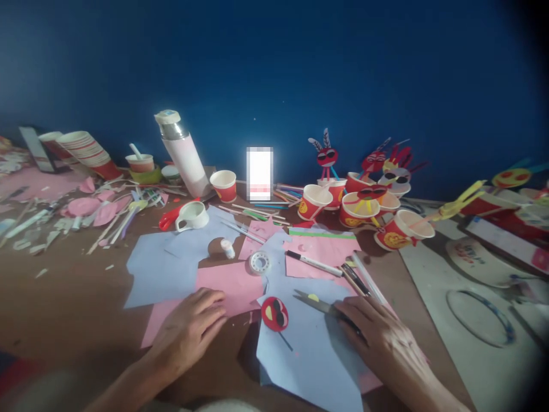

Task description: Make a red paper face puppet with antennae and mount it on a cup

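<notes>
My left hand (192, 326) rests with its fingers loosely stretched over pink paper (234, 283), holding nothing. Under my right hand (381, 335) are the handles of a pair of scissors (315, 304), which the fingers grip. The scissor blades lie slightly apart on light blue paper (309, 366) and point left, with a small yellow paper piece beside them. Between my hands lies a round red paper face (274, 313) with dark glasses, a yellow mouth and a dark thin strip below it. A white tape roll (259, 262) and a small white bottle (227, 248) are farther back.
Red paper cups (315, 201) with paper-face figures stand at the back right. A pale thermos (184, 157), a white mug (193, 217) and a stack of cups (88, 151) are at the left. A black-and-white marker (313, 263) lies beyond my right hand. Pink scraps (107, 209) litter the left.
</notes>
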A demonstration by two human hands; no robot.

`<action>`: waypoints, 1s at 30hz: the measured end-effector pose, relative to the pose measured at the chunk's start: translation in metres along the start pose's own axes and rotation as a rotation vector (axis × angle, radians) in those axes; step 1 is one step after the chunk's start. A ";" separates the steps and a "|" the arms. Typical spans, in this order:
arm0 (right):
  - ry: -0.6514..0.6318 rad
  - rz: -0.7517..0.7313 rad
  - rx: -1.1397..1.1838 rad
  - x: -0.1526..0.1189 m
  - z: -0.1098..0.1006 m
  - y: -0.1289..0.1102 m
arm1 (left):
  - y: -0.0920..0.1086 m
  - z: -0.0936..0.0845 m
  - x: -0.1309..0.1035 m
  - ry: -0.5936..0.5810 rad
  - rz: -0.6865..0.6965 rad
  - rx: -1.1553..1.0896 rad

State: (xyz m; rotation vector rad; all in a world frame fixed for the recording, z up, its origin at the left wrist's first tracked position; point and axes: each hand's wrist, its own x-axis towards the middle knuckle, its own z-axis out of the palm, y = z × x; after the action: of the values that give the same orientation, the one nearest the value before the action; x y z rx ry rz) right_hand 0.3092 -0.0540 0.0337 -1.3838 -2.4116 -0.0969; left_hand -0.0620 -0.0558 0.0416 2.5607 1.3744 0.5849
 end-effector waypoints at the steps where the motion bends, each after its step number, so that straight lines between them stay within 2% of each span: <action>1: 0.003 0.010 -0.019 -0.002 -0.001 0.002 | 0.001 0.000 0.000 0.009 0.002 -0.006; 7: -0.008 0.076 -0.093 -0.015 -0.002 0.012 | 0.002 -0.001 0.001 0.066 -0.060 -0.037; 12: -0.006 0.090 -0.086 -0.016 -0.001 0.008 | -0.001 0.000 0.003 0.099 -0.086 -0.050; 15: 0.003 0.118 -0.074 -0.014 -0.005 -0.004 | -0.007 0.000 0.002 0.108 -0.044 -0.048; 18: -0.012 0.087 0.034 -0.012 -0.014 -0.026 | -0.018 0.002 -0.003 0.103 0.010 -0.047; 19: -0.040 0.023 0.097 -0.012 -0.016 -0.035 | -0.022 0.003 -0.005 0.110 0.022 -0.047; 22: -0.136 -0.047 0.244 -0.010 -0.020 -0.056 | -0.032 0.006 -0.009 0.119 0.003 -0.069; 25: -0.192 -0.006 0.269 -0.012 -0.017 -0.069 | -0.035 0.008 -0.009 0.102 0.016 -0.081; 28: -0.171 0.037 0.301 -0.017 -0.009 -0.072 | -0.032 0.007 -0.008 0.099 0.028 -0.050; 30: -0.098 0.040 0.315 -0.020 -0.003 -0.071 | -0.027 0.006 -0.007 0.120 0.011 -0.029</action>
State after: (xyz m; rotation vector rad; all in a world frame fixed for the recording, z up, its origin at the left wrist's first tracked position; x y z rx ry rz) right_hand 0.2586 -0.1081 0.0382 -1.3139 -2.3485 0.3537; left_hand -0.0837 -0.0461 0.0255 2.5491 1.3790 0.7660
